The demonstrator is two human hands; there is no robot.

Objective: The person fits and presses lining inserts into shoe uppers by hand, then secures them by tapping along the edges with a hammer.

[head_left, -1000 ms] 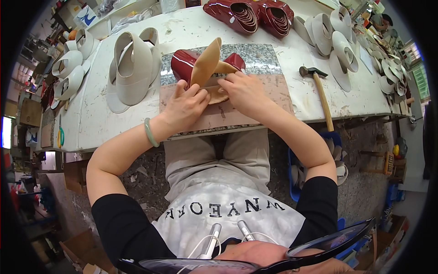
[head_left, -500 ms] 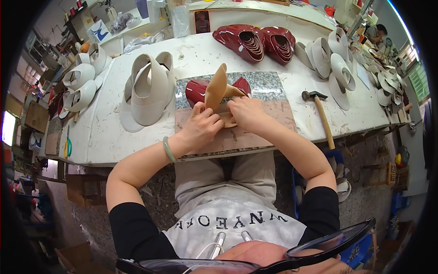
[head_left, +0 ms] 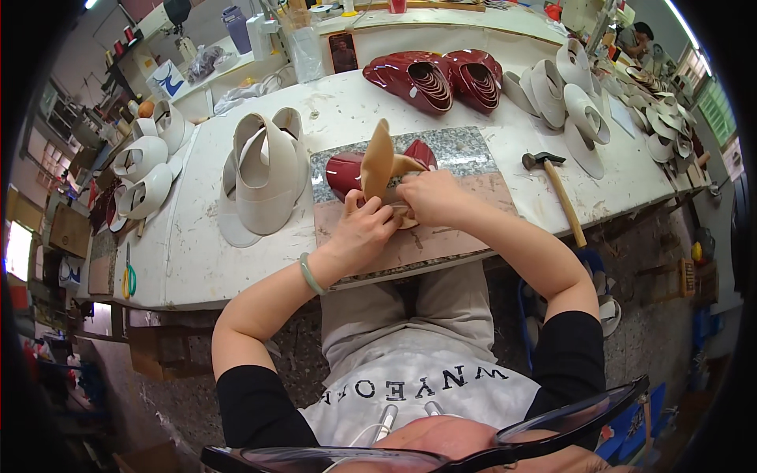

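A glossy dark red shoe upper (head_left: 343, 174) with a tan lining (head_left: 378, 163) rests on the work slab in front of me, one lining flap standing upright. My left hand (head_left: 361, 230) pinches the upper's near edge with its fingers bent. Close beside it, my right hand (head_left: 432, 197) is closed on the same upper, its fingertips partly hidden behind the knuckles. Beneath the piece lie a speckled stone slab (head_left: 465, 148) and a pinkish-brown board (head_left: 482, 206).
White shoe uppers (head_left: 266, 177) stand to the left, with more (head_left: 146, 162) at the far left beside scissors (head_left: 128, 280). A hammer (head_left: 561, 193) lies right of the board. Nested red uppers (head_left: 430, 79) sit behind; pale pieces (head_left: 583, 118) crowd the right. A person (head_left: 635, 39) is in the background.
The whole view has shifted, so the table sits lower and further right in the picture. Both hands stay on the upper, and the lining's near edge looks more bunched between the fingers.
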